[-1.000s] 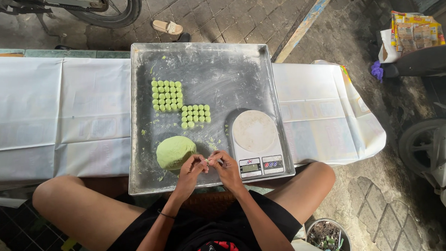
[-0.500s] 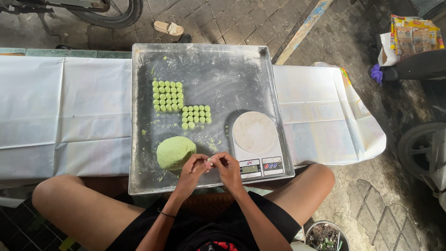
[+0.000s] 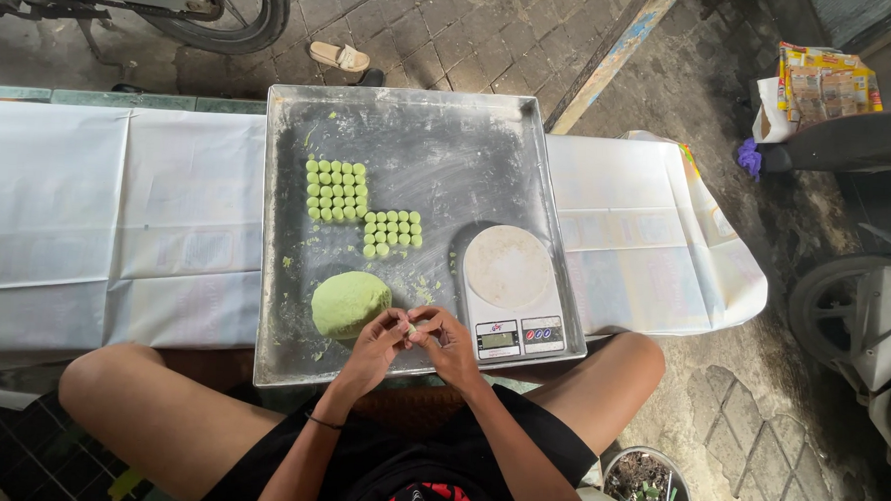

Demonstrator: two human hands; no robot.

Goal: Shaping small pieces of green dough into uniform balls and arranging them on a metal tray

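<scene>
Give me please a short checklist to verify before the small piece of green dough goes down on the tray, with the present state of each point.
1. Piece held between both hands: ok, the left hand and right hand pinch a small dough piece together.
2. Piece rounded: cannot tell, the fingers hide most of it.
3. Free place beside the rows of green balls: ok, bare tray lies to their right.
4. Big dough lump within reach: ok, just beside the left hand.
5. Scale platform free: ok, nothing lies on it.
6. Scale reading: cannot tell, too small.
</scene>
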